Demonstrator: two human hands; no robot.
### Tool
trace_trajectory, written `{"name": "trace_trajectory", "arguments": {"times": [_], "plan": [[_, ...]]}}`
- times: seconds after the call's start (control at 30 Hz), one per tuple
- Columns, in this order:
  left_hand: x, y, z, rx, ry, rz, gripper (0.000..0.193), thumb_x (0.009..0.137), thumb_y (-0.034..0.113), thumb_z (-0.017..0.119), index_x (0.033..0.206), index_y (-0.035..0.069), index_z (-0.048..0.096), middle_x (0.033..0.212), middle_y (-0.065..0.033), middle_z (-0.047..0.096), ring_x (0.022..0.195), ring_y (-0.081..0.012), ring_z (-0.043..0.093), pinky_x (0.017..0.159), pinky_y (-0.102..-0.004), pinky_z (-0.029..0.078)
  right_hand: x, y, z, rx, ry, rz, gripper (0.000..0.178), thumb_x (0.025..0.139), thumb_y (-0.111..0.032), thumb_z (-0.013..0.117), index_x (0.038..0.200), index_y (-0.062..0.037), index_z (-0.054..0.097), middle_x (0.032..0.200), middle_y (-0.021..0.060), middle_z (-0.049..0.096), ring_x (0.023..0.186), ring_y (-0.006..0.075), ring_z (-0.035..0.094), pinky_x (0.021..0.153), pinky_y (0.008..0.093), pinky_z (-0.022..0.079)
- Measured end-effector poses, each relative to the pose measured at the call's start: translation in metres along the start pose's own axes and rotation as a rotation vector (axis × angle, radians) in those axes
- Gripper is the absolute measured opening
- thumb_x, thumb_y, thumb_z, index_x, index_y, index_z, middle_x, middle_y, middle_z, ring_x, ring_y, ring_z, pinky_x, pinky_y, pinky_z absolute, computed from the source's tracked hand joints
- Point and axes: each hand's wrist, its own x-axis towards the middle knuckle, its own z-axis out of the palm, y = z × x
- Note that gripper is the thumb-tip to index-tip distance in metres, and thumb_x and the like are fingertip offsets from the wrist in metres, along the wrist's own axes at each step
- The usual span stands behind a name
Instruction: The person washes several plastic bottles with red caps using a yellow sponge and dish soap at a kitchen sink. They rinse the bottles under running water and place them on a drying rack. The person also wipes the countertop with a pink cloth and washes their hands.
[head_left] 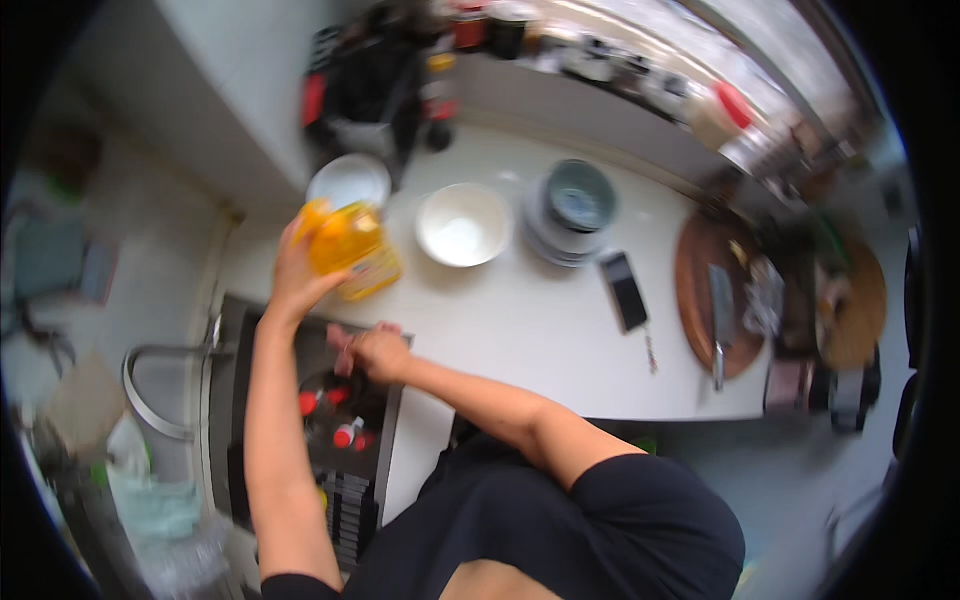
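- a clear plastic bottle of yellow oil [350, 247] with a yellow label is held tilted above the white counter's [520, 330] left end, near the sink [330, 420].
- the left hand [292, 272] reaches up, fingers wrapped around the bottle's side.
- the right hand [375, 350] hovers over the sink edge, fingers curled together; whether it pinches anything is unclear.
- a white bowl [463, 225] sits just right of the bottle; bare counter lies in front of it.

Bright daylight, motion blur, fisheye-bent edges

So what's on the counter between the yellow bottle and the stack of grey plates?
In the head view, one empty white bowl sits on the white counter between the yellow bottle in the left hand and the plate stack.
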Motion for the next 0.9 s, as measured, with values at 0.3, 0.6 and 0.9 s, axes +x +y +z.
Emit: {"name": "trace_trajectory", "arguments": {"times": [0.3,0.6,0.9], "plan": [[-0.125,-0.035,-0.024,-0.023,0.501,-0.694,0.038,0.086,0.030,0.064,0.114,0.005,0.057,0.110,-0.0088,0.058,0.101,-0.0176,0.057,0.086,-0.0323,0.046,0.079,-0.065,-0.017,0.940,0.120,0.032,0.031,0.092,-0.010,0.052,0.120,-0.0004,0.044,0.105,0.0110,0.059,0.089,0.0153,0.060,0.079,0.0275,0.049],[-0.120,-0.069,-0.006,-1.456,0.930,-0.607,0.025,0.094,0.023,0.051,0.113,0.007,0.053,0.104,-0.0015,0.058,0.093,-0.0157,0.058,0.079,-0.0323,0.049,0.104,-0.090,-0.045,0.870,-0.056,-0.224,0.041,0.088,0.003,0.044,0.129,-0.0021,0.039,0.126,0.0139,0.052,0.119,0.0216,0.049,0.097,0.0317,0.041],[0.051,-0.091,-0.145,0.431,1.288,-0.063,0.040,0.081,0.009,0.060,0.119,0.000,0.051,0.109,-0.0139,0.055,0.104,-0.0281,0.051,0.086,-0.0367,0.044,0.072,0.016,0.001,-0.042,-0.103,-0.444,0.025,0.071,0.001,0.059,0.095,-0.0039,0.061,0.126,0.0175,0.050,0.120,0.0371,0.044,0.101,0.0416,0.038]]}}
